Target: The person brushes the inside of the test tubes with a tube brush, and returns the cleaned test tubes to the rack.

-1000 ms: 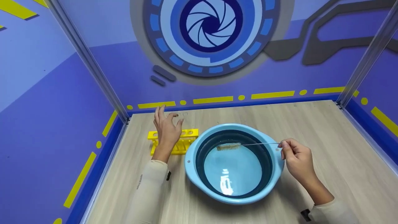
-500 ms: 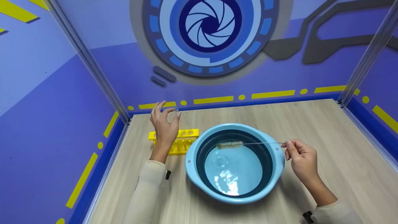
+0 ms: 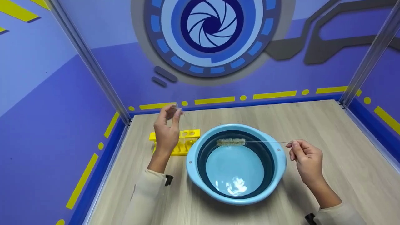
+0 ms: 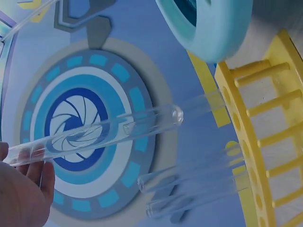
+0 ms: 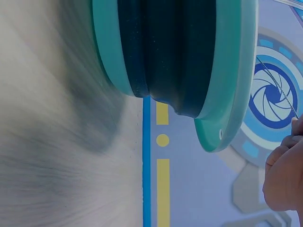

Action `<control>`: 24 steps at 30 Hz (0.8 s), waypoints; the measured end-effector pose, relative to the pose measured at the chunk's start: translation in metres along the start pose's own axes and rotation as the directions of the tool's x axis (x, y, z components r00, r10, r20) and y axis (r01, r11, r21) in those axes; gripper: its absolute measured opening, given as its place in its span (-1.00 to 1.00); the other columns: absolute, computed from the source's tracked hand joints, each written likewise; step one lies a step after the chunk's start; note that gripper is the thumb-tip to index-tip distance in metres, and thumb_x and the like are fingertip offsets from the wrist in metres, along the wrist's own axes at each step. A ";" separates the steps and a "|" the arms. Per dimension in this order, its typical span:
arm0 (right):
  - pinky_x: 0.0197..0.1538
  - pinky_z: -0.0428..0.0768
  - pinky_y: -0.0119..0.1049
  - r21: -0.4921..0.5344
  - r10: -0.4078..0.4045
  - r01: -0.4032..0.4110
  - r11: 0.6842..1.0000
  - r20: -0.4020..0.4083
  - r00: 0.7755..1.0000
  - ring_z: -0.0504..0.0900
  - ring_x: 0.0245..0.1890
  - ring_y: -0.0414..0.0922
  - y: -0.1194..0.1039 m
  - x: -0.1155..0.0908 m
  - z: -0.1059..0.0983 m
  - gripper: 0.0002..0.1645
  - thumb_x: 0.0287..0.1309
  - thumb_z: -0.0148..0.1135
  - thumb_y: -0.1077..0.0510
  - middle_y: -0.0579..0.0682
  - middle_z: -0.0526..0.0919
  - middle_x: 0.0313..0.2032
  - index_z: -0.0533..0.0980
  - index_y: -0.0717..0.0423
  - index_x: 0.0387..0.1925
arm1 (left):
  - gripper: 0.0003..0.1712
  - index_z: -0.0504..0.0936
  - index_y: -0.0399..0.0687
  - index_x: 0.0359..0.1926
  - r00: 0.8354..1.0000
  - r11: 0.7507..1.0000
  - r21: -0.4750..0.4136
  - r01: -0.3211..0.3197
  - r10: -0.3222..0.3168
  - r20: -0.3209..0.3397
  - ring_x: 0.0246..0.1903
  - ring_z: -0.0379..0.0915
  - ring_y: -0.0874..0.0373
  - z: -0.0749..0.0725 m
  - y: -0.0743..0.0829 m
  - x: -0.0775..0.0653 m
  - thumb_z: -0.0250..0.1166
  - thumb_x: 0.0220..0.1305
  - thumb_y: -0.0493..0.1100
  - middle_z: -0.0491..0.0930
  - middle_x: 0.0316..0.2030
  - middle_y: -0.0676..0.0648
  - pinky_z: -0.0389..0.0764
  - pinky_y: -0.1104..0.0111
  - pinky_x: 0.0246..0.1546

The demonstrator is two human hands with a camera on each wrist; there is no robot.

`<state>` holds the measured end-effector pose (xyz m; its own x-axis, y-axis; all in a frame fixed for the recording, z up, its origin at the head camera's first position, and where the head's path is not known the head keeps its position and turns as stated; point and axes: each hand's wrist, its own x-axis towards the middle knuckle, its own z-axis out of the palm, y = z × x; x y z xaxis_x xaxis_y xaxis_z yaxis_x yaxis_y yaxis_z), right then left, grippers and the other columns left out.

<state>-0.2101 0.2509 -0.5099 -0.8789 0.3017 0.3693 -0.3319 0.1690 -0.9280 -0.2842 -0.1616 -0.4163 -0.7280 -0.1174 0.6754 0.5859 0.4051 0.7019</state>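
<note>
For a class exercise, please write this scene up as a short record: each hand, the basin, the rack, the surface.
Left hand: left hand holds a clear test tube, outside the rack, rounded end toward it
Right hand: right hand pinches the thin wire handle of a bristle brush
Brush head: over the basin's far inside; contact with the wall unclear
Basin: blue basin, dark inner wall, glossy reflections at the bottom, apparently water
Rack: yellow rack, left of the basin, at least two clear tubes in it
Surface: wood-grain table
</note>
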 end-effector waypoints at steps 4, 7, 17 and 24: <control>-0.52 0.41 -0.40 0.064 0.018 -0.019 0.998 0.014 1.000 0.44 -0.63 -0.21 -0.002 0.000 0.000 -0.63 0.59 0.11 0.26 -0.03 0.47 -0.68 0.61 0.54 -0.27 | -0.67 0.60 -0.03 0.31 0.980 1.000 -0.017 0.001 0.002 0.199 -0.18 0.69 0.12 0.002 0.002 -0.011 0.17 0.65 -0.15 0.72 -0.07 -0.12 0.71 0.42 -0.05; -0.54 0.38 -0.36 0.093 0.030 -0.031 0.995 0.019 0.999 0.43 -0.63 -0.23 -0.005 -0.001 0.000 -0.62 0.59 0.11 0.26 -0.03 0.46 -0.68 0.60 0.55 -0.27 | -0.66 0.59 0.01 0.33 0.936 1.000 0.007 -0.013 0.010 0.352 -0.22 0.62 0.13 0.007 -0.004 -0.017 0.16 0.65 -0.15 0.67 -0.11 -0.09 0.69 0.43 -0.10; -0.48 -0.03 -0.12 0.286 0.089 -0.095 0.954 0.034 0.995 0.32 -0.66 -0.21 -0.012 0.001 -0.003 -0.56 0.60 0.11 0.23 -0.03 0.42 -0.69 0.51 0.65 -0.26 | -0.58 0.61 0.30 0.39 0.818 0.950 0.299 -0.091 -0.100 0.567 -0.23 0.53 0.22 0.020 -0.019 -0.041 0.09 0.66 0.12 0.67 -0.12 0.05 0.63 0.37 -0.12; -0.42 -0.04 -0.13 0.382 0.139 -0.136 0.914 0.021 0.990 0.34 -0.66 -0.22 -0.014 0.003 -0.009 -0.63 0.59 0.13 0.19 -0.04 0.44 -0.69 0.59 0.42 -0.31 | -0.51 0.62 0.37 0.40 0.785 0.903 0.404 -0.149 -0.140 0.604 -0.36 0.41 0.22 0.024 -0.015 -0.049 0.11 0.60 0.25 0.62 -0.23 0.07 0.43 0.41 -0.29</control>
<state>-0.2046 0.2583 -0.4954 -0.9233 0.3029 0.2360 -0.3148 -0.2453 -0.9169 -0.2657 -0.1401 -0.4648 -0.8683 0.3988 0.2949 0.4940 0.7492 0.4413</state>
